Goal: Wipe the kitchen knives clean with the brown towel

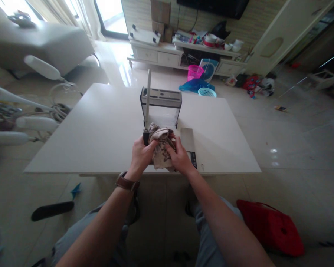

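Near the front edge of the white table point(100, 126), a crumpled patterned cloth point(161, 155) is between my two hands. My left hand point(141, 154) grips the black handle point(146, 137) of a long, thin blade-like piece point(148, 96) that points upward, and its thumb touches the cloth. My right hand point(180, 155) is closed on the cloth's right side. Just beyond stands a clear-fronted box with a grey and black top point(161, 97). A flat grey piece point(187, 139) and a black panel with buttons point(194, 159) lie beside my right hand.
A small ring-like item point(202, 167) lies at the table's front right. White-padded chair parts point(41, 67) stand to the left. Past the table are a blue basket point(207, 92) and a pink basket point(195, 72). A red bag point(269, 228) is on the floor at right.
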Tool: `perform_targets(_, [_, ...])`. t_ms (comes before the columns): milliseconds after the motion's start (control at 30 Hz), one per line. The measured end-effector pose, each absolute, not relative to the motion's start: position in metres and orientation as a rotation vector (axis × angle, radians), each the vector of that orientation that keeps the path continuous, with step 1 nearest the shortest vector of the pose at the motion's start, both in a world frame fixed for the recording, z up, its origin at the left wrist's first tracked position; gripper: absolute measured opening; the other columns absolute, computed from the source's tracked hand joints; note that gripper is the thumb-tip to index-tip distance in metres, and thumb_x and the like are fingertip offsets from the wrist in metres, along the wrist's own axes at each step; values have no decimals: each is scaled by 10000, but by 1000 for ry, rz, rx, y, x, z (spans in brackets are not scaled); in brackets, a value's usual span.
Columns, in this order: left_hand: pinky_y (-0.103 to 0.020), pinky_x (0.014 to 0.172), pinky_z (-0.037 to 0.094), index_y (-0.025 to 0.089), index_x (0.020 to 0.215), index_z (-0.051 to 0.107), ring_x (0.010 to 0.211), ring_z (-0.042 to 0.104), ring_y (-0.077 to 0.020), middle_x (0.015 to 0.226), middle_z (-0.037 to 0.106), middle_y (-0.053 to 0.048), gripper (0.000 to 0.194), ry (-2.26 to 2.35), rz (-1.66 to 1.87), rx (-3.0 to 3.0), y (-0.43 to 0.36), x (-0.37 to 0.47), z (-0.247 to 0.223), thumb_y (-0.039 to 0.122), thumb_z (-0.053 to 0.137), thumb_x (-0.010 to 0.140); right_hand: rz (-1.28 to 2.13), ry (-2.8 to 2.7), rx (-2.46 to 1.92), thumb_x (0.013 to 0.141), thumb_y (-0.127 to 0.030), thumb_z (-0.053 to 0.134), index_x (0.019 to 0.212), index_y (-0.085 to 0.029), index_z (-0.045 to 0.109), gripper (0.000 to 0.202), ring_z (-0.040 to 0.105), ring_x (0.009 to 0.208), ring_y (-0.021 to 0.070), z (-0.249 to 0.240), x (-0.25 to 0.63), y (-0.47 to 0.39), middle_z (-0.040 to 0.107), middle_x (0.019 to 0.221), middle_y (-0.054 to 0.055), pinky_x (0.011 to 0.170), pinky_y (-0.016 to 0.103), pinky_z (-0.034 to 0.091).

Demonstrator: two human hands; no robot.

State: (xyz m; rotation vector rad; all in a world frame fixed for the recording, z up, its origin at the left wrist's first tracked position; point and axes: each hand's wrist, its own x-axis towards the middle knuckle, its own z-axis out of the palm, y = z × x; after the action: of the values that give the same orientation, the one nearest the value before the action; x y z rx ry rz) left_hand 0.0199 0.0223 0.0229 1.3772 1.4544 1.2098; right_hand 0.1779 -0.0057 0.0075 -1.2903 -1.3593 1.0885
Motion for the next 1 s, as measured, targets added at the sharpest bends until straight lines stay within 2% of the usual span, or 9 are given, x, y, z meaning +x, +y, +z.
perform_targets(167, [-236,604,436,126,880,718,663,560,-147,756,676,-16,278,1438,1185,1363,21,19,23,379,660,779,1124,-1201,-1394,863,-509,652,937,-184,690,336,648,804,200,-3,185,3,721,845,28,729,298,486])
perform_targets(300, [-245,632,429,130,913,737,681,570,-157,760,695,-19,290,1545,1105,1514,18,20,22,376,660,780,891,-1200,-1465,898,-463,604,772,-183,665,313,569,700,163,2,189,4,631,696,-8,660,271,417])
perform_targets(433, [-243,621,401,136,865,727,669,562,-157,730,687,-13,261,1652,1087,1576,18,21,20,372,636,800,683,-1325,-1395,919,-363,587,785,-207,629,210,580,758,171,14,186,-2,616,759,2,721,284,442])
perform_targets(600, [-230,602,404,144,774,679,655,551,-148,696,658,-1,248,1652,1173,1398,20,19,18,383,619,806,713,-1645,-1178,917,-296,598,755,-213,633,186,626,1018,209,24,176,-13,665,1034,65,935,340,468])
perform_targets(767, [-228,593,396,152,766,666,645,545,-145,682,643,7,228,1629,1135,1339,20,19,16,376,625,785,984,-1433,-1235,930,-418,574,629,-204,621,373,634,933,199,13,171,-8,661,950,51,893,344,486])
perform_targets(833, [-234,603,391,149,793,679,653,547,-149,698,653,4,233,1625,1100,1400,18,20,17,377,633,780,1060,-1293,-1284,890,-477,623,663,-203,624,356,629,925,207,4,171,-3,648,895,41,910,359,493])
perform_targets(900, [-240,618,388,148,814,687,667,551,-152,711,657,2,234,1605,1080,1483,16,21,20,372,620,793,1081,-1170,-1346,762,-506,774,827,-206,639,335,626,990,225,-3,171,1,658,952,36,957,380,498])
perform_targets(967, [-247,631,385,151,826,689,682,553,-156,721,658,0,228,1578,1073,1552,14,22,22,359,595,811,1126,-1105,-1350,641,-484,880,1086,-224,609,582,615,1102,242,-7,169,2,664,1125,50,996,396,504])
perform_targets(1000, [-250,636,385,153,828,687,688,554,-159,725,660,-2,224,1566,1065,1571,14,23,23,352,585,816,1169,-1105,-1316,630,-470,893,1205,-243,568,699,607,1154,246,-8,169,1,650,1218,58,1012,401,506])
